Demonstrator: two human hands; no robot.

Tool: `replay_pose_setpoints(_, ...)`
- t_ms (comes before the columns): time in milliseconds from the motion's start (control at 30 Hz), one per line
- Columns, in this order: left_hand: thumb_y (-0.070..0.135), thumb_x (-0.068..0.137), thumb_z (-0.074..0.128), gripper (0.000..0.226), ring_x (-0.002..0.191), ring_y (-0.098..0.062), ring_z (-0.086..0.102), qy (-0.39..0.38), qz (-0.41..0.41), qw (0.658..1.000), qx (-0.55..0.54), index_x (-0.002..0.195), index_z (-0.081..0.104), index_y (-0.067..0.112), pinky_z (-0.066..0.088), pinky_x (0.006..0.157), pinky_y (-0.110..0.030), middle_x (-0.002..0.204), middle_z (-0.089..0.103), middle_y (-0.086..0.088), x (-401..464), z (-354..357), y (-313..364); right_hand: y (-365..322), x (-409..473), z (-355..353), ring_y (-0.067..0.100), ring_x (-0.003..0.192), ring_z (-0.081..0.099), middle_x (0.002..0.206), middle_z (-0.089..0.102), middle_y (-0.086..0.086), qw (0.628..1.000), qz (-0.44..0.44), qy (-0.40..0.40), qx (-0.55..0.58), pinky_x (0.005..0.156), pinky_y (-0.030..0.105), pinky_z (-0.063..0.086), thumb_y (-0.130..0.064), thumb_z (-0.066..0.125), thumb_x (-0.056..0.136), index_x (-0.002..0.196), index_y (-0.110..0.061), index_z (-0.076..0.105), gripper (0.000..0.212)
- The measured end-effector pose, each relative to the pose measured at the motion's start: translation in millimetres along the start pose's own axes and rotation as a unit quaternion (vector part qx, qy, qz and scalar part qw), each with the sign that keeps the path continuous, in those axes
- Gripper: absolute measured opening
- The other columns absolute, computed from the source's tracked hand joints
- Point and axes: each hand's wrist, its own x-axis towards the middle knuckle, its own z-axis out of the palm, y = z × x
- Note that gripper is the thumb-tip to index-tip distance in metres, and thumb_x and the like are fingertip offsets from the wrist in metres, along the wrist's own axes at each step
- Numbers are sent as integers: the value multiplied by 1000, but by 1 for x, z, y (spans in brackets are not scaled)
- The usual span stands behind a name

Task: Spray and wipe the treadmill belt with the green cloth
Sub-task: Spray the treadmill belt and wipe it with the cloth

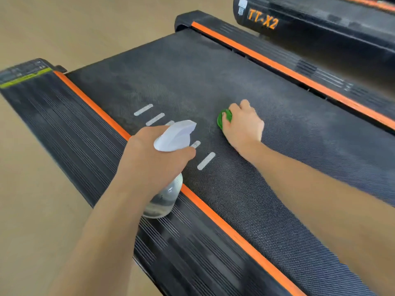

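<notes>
green cloth under right hand fingers, on belt

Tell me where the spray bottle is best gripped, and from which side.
Grip the spray bottle at its narrow neck under the white trigger head, coming from behind the nozzle, as the left hand does. The neck probably fits a curled hand better than the wide clear body, and the nozzle faces the belt.

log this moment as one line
left hand: grips clear spray bottle with white head | right hand: presses bunched green cloth on black textured treadmill belt
</notes>
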Motion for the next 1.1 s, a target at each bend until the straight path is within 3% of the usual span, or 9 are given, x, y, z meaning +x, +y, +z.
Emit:
replay_pose_setpoints(167, 29, 83, 75, 21, 63, -19, 45, -6, 1, 1000, 24, 83, 66, 10, 41, 61, -32, 67, 52, -2, 0, -2, 0, 14, -78, -48, 21, 85, 56, 96, 44, -3, 979, -175, -85, 63, 62, 33, 46, -46, 50, 97, 95, -20, 58, 27)
replay_pose_setpoints(267, 27, 84, 74, 14, 62, -19, 44, -5, -6, 1000, 20, 76, 65, 20, 39, 59, -30, 66, 50, 3, -1, 0, 3, 45, -149, -88, 18, 76, 52, 90, 48, -3, 939, -306, -110, 115, 56, 35, 50, -40, 57, 95, 88, -17, 62, 24)
replay_pose_setpoints(433, 27, 86, 75, 20, 62, -21, 43, 5, 0, 999, 33, 87, 65, 9, 39, 61, -31, 64, 48, 1, 2, 7, 3, 69, -122, -82, 21, 70, 49, 88, 53, 4, 869, -480, -103, 67, 55, 35, 47, -36, 53, 101, 86, -13, 65, 30)
replay_pose_setpoints(533, 29, 86, 75, 19, 60, -20, 42, 0, 1, 999, 39, 94, 70, 13, 41, 61, -31, 65, 49, 2, 1, 6, 3, 49, -82, -50, 23, 72, 53, 88, 52, 5, 908, -414, -47, 45, 53, 37, 49, -35, 52, 101, 89, -12, 64, 28)
replay_pose_setpoints(633, 29, 84, 76, 14, 56, -19, 40, -6, -4, 1000, 20, 87, 70, 16, 38, 59, -30, 59, 46, 6, 1, 3, 3, 3, -52, -23, 25, 80, 59, 92, 50, 3, 982, -183, 9, 52, 54, 31, 45, -39, 52, 100, 91, -15, 63, 28)
replay_pose_setpoints(700, 28, 82, 76, 16, 52, -17, 38, -8, -8, 1000, 6, 83, 68, 15, 36, 56, -30, 55, 43, 8, 0, 0, 3, -24, -45, -14, 23, 86, 58, 95, 47, 0, 993, -96, -8, 70, 57, 31, 43, -42, 52, 99, 93, -17, 64, 28)
replay_pose_setpoints(867, 26, 85, 75, 30, 60, -18, 36, -4, -5, 1000, 16, 86, 59, 1, 34, 58, -32, 65, 43, -3, -1, -3, 3, -9, -77, -54, 17, 94, 47, 101, 44, -5, 929, -257, -175, 202, 79, 41, 50, -35, 68, 91, 109, -24, 71, 21)
replay_pose_setpoints(967, 25, 85, 74, 38, 59, -20, 32, -4, -17, 1000, 3, 81, 46, -1, 32, 59, -33, 64, 37, -3, 0, -5, 3, 7, -111, -85, 18, 92, 42, 106, 43, -7, 869, -371, -260, 199, 82, 35, 42, -27, 71, 88, 112, -28, 72, 24)
replay_pose_setpoints(1100, 24, 86, 73, 34, 61, -20, 35, -4, -11, 1000, 13, 88, 53, -4, 33, 60, -32, 69, 41, -5, -2, -3, 3, 49, -146, -118, 17, 90, 42, 106, 43, -8, 829, -442, -302, 162, 79, 34, 42, -32, 64, 97, 110, -31, 68, 13)
